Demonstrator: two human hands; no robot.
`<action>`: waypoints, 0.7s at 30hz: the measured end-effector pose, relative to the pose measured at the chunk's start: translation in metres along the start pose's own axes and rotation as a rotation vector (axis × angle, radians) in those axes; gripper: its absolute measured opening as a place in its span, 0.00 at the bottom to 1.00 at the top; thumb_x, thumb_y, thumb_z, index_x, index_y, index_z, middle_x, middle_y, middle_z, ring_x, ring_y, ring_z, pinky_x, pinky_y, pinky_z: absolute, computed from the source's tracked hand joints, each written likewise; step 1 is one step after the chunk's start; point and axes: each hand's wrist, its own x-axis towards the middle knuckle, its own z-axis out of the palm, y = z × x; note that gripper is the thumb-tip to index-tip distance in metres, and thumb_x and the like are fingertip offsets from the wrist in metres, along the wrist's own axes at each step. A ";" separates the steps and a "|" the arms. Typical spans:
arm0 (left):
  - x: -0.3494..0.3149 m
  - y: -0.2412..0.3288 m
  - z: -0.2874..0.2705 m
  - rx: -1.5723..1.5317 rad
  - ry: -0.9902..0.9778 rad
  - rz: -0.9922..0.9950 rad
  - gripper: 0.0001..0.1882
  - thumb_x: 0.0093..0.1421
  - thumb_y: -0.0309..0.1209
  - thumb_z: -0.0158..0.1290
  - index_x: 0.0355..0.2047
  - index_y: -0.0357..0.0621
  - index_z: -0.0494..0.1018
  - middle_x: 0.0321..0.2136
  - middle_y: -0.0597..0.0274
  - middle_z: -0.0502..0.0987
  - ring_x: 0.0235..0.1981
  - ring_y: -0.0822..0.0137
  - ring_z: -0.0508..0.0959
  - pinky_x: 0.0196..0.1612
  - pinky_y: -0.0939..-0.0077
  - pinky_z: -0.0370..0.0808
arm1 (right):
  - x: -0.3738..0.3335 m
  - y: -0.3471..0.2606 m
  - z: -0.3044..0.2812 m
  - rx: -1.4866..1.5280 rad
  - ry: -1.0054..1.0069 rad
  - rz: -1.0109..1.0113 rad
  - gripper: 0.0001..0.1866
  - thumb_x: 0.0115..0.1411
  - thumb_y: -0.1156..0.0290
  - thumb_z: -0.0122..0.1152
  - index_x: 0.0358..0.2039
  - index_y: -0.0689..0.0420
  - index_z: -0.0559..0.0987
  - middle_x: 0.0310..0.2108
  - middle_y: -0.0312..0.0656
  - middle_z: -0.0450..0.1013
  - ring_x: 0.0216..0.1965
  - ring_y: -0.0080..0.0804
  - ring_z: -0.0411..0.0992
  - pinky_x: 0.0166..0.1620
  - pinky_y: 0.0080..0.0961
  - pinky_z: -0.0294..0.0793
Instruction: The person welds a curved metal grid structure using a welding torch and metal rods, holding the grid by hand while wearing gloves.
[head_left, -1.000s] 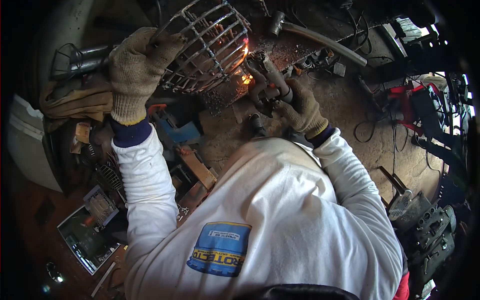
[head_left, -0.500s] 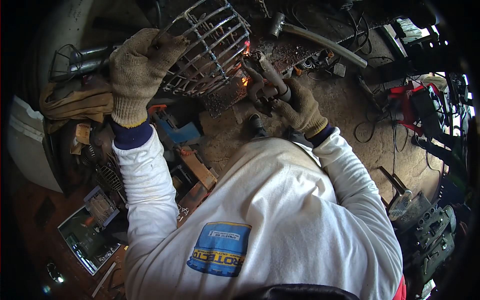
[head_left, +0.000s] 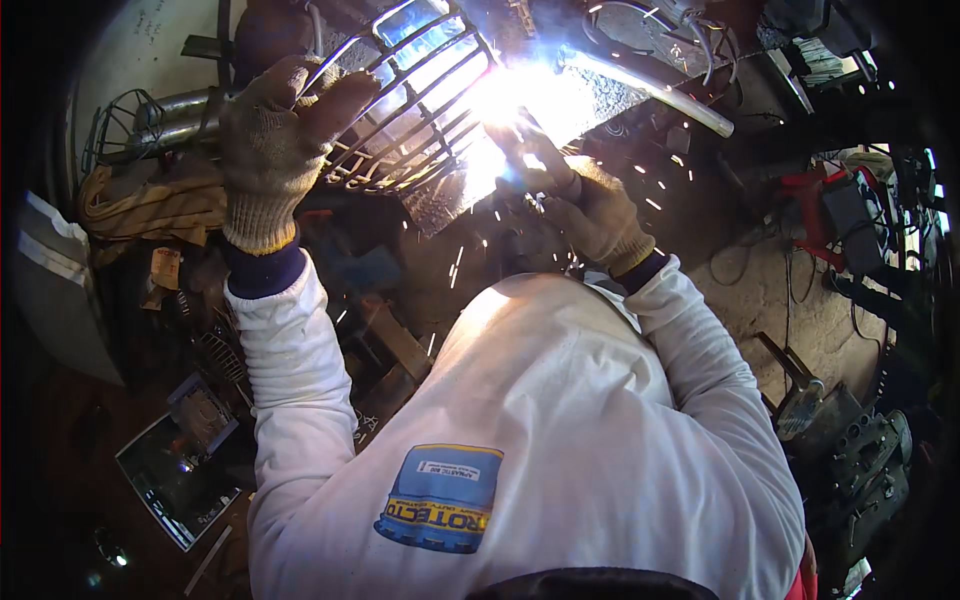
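A rounded cage of crossed metal rods [head_left: 425, 115] is backlit at its right edge by a blinding white glare [head_left: 512, 98], over a dark, speckled plate [head_left: 437, 206] near the top of the view. Its upper left edge is gripped by the gloved left hand [head_left: 278, 150], the fingers and thumb closed about a rod. To the right of the cage, a dark clamp-like tool [head_left: 562, 178] is held in the gloved right hand [head_left: 605, 217], the fingers wrapped around its thick handle; its far end is swallowed by the glare, and whether the cage is touched by it cannot be told. Bright sparks [head_left: 456, 266] are scattered below the glare and past the right hand. Behind, a long straight shaft [head_left: 690, 107] is laid slantwise, one end washed out by the light. Beside the left hand, shiny metal tubes [head_left: 180, 120] are seen above a crumpled brown cloth [head_left: 150, 210]. A white long-sleeved shirt [head_left: 600, 400], marked on the front with a blue and yellow print [head_left: 440, 497], is worn by the person at work. At far right, a red and dark object [head_left: 815, 215] is placed near looped black cables [head_left: 788, 275], while a dark panel with a pale frame [head_left: 165, 480] is set at lower left and grey machinery [head_left: 868, 480] is crowded into the lower right corner
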 end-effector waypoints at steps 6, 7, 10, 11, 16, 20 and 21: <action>0.012 0.023 -0.005 0.317 -0.074 -0.114 0.10 0.57 0.38 0.64 0.31 0.45 0.80 0.27 0.63 0.80 0.26 0.69 0.78 0.30 0.77 0.73 | -0.030 0.084 0.029 -0.197 0.212 -0.033 0.16 0.60 0.70 0.64 0.48 0.61 0.75 0.39 0.41 0.76 0.37 0.25 0.74 0.41 0.24 0.75; 0.011 0.031 -0.002 0.158 -0.065 -0.271 0.11 0.57 0.37 0.65 0.33 0.44 0.80 0.29 0.63 0.81 0.30 0.70 0.80 0.34 0.79 0.74 | -0.013 0.024 0.017 0.302 0.187 -0.057 0.18 0.60 0.71 0.63 0.50 0.62 0.73 0.39 0.40 0.76 0.37 0.24 0.74 0.40 0.24 0.75; 0.014 0.017 -0.004 0.049 -0.125 -0.275 0.12 0.60 0.37 0.62 0.38 0.43 0.81 0.33 0.63 0.83 0.35 0.71 0.80 0.40 0.77 0.75 | -0.022 0.041 0.006 0.238 0.140 0.077 0.21 0.59 0.69 0.63 0.51 0.64 0.72 0.37 0.42 0.78 0.36 0.28 0.76 0.39 0.25 0.75; 0.016 0.014 -0.005 0.059 -0.147 -0.274 0.11 0.61 0.37 0.61 0.38 0.44 0.80 0.33 0.63 0.83 0.34 0.71 0.80 0.40 0.75 0.76 | -0.023 0.038 0.004 0.135 0.173 0.117 0.21 0.58 0.65 0.65 0.48 0.64 0.74 0.36 0.45 0.79 0.37 0.32 0.78 0.41 0.28 0.76; 0.044 0.012 -0.006 0.232 -0.292 -0.192 0.10 0.64 0.34 0.58 0.40 0.41 0.79 0.35 0.62 0.83 0.35 0.71 0.81 0.38 0.75 0.76 | -0.037 0.030 -0.004 0.239 0.204 0.264 0.24 0.57 0.66 0.68 0.50 0.64 0.73 0.37 0.43 0.78 0.38 0.26 0.77 0.41 0.25 0.77; 0.056 -0.027 0.002 -0.142 -0.384 -0.404 0.12 0.68 0.33 0.53 0.39 0.35 0.78 0.36 0.63 0.82 0.33 0.74 0.80 0.35 0.81 0.77 | -0.049 0.034 -0.005 0.259 0.277 0.170 0.21 0.58 0.66 0.68 0.48 0.64 0.74 0.34 0.41 0.78 0.34 0.24 0.76 0.38 0.24 0.77; 0.060 -0.033 0.008 -0.371 -0.357 -0.481 0.11 0.68 0.32 0.53 0.39 0.35 0.78 0.34 0.64 0.82 0.33 0.75 0.80 0.34 0.83 0.77 | -0.052 0.035 -0.007 0.263 0.283 0.173 0.21 0.58 0.66 0.68 0.48 0.64 0.74 0.34 0.41 0.78 0.34 0.24 0.76 0.38 0.24 0.77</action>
